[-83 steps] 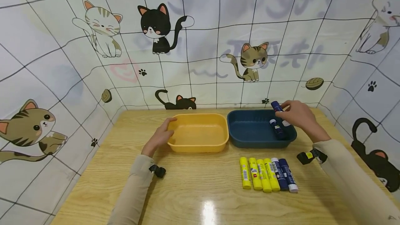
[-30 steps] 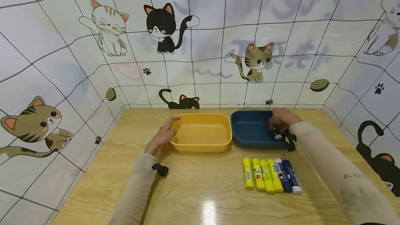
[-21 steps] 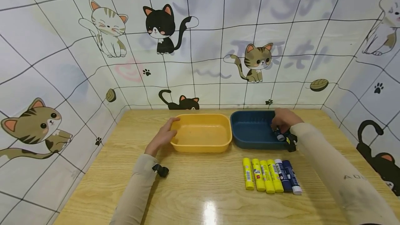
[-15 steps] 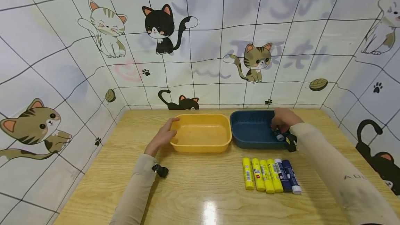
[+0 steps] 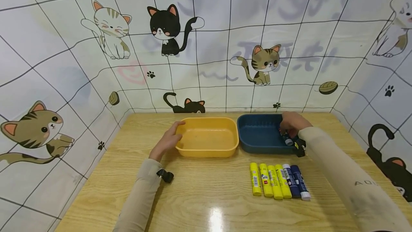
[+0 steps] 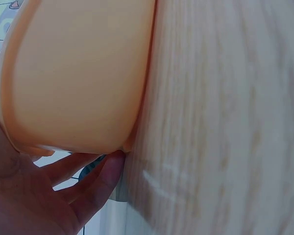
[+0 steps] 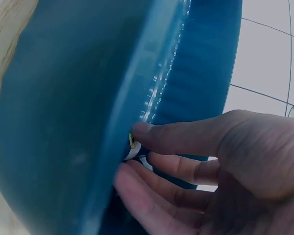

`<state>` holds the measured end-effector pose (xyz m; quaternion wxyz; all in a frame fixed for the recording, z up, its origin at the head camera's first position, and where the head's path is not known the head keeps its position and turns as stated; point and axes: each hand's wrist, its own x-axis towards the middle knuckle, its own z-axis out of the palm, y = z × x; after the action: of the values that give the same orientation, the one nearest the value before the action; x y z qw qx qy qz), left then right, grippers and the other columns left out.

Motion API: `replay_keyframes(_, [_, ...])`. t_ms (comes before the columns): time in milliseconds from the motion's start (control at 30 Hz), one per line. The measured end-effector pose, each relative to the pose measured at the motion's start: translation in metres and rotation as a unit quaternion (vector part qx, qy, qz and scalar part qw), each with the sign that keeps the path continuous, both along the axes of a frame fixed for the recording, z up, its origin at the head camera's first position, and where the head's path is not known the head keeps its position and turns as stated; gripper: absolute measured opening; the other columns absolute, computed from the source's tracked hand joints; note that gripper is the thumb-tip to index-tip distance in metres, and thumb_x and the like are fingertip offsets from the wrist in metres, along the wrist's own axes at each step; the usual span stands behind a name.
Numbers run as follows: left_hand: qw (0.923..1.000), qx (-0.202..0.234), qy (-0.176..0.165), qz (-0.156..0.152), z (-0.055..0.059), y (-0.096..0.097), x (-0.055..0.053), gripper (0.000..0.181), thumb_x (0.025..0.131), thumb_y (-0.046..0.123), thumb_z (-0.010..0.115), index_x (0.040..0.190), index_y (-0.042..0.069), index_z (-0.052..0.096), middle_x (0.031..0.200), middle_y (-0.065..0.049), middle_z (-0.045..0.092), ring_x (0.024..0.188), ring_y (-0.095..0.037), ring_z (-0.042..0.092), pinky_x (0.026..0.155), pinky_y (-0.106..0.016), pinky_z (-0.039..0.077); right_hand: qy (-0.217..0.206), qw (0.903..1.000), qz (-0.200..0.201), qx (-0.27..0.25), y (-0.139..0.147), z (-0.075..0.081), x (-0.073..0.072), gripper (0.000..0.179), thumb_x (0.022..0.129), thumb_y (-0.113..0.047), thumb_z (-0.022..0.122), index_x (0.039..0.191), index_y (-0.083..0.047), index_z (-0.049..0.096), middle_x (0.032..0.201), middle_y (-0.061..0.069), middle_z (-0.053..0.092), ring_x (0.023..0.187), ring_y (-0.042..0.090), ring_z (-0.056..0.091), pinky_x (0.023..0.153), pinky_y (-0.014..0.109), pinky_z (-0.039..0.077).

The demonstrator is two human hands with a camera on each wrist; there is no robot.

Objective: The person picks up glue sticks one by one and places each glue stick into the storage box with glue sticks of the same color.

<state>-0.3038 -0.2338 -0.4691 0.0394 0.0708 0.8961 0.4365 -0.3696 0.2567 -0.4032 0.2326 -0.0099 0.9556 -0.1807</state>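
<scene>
My left hand (image 5: 167, 140) holds the left end of a yellow plastic bin (image 5: 206, 153); in the left wrist view its fingers (image 6: 108, 171) lie against the outside of the end wall. My right hand (image 5: 293, 122) reaches down into the right end of a dark blue bin (image 5: 257, 149). There, in the right wrist view, thumb and fingers pinch a dark glue stick (image 7: 133, 149), mostly hidden by the hand, with a white band and a yellow mark showing. Another glue stick (image 5: 287, 139) with a pale end shows below the hand in the head view.
In front of the blue bin lie several yellow glue sticks (image 5: 266, 180) in a row, with two navy and white glue sticks (image 5: 299, 182) at its right end. The wooden table (image 5: 199, 189) meets a cat-patterned wall covering (image 5: 212, 46) behind the bins.
Since the oldest frame my right hand has lowered a navy glue stick from above the blue bin's right end down into it. Over the last half second both hands stay nearly still.
</scene>
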Motion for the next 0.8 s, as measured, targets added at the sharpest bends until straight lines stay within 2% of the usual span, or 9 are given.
replay_keyframes(100, [1.0000,-0.003,0.001,-0.002,0.001,0.000,0.000,0.061,0.097,0.008,0.044,0.157,0.015,0.037,0.167,-0.017,0.033,0.136,-0.034,0.043,0.108,-0.049,0.036,0.003,1.0000,0.000,-0.008,0.003,0.003,0.002,0.028,0.092,-0.007,0.069,0.111,0.011,0.059,0.090,0.021,0.068,0.078,0.028,0.070,0.069,0.035,0.062])
replay_keyframes(233, [1.0000,0.000,-0.001,-0.003,0.001,0.000,0.000,0.061,0.097,0.008,0.045,0.157,0.015,0.037,0.168,-0.017,0.032,0.137,-0.035,0.042,0.109,-0.049,0.035,0.011,0.9996,0.002,-0.025,0.008,0.010,0.004,0.022,0.092,-0.010,0.070,0.103,0.008,0.062,0.086,0.017,0.066,0.075,0.025,0.070,0.068,0.035,0.062])
replay_keyframes(333, [1.0000,0.002,-0.001,0.001,0.001,-0.001,0.001,0.061,0.096,0.008,0.045,0.156,0.017,0.038,0.167,-0.015,0.033,0.140,-0.034,0.041,0.112,-0.049,0.034,0.013,0.9994,0.010,-0.029,0.010,0.015,0.005,0.017,0.092,-0.010,0.069,0.097,0.006,0.065,0.083,0.015,0.065,0.074,0.024,0.071,0.068,0.035,0.062])
replay_keyframes(467, [1.0000,0.002,0.002,0.004,0.000,-0.001,0.000,0.062,0.095,0.009,0.045,0.156,0.017,0.039,0.167,-0.014,0.034,0.140,-0.034,0.041,0.112,-0.049,0.033,0.022,0.9989,0.029,-0.028,0.012,0.021,0.010,0.018,0.093,-0.011,0.068,0.097,0.006,0.066,0.085,0.015,0.066,0.074,0.022,0.070,0.068,0.035,0.062])
replay_keyframes(600, [1.0000,0.005,-0.001,0.002,0.000,-0.001,0.000,0.062,0.095,0.009,0.045,0.156,0.016,0.038,0.167,-0.015,0.034,0.138,-0.035,0.042,0.111,-0.050,0.034,0.043,0.9973,0.053,-0.028,0.016,0.029,0.018,0.020,0.094,-0.012,0.065,0.100,0.007,0.065,0.087,0.016,0.068,0.071,0.021,0.069,0.065,0.034,0.061])
replay_keyframes(800, [1.0000,0.008,0.000,-0.001,-0.002,-0.001,-0.001,0.062,0.096,0.008,0.046,0.156,0.016,0.038,0.167,-0.015,0.033,0.149,-0.035,0.035,0.118,-0.053,0.030,0.059,0.9949,0.076,-0.032,0.018,0.036,0.038,0.016,0.096,-0.009,0.063,0.101,0.006,0.061,0.086,0.016,0.066,0.070,0.021,0.067,0.064,0.035,0.059])
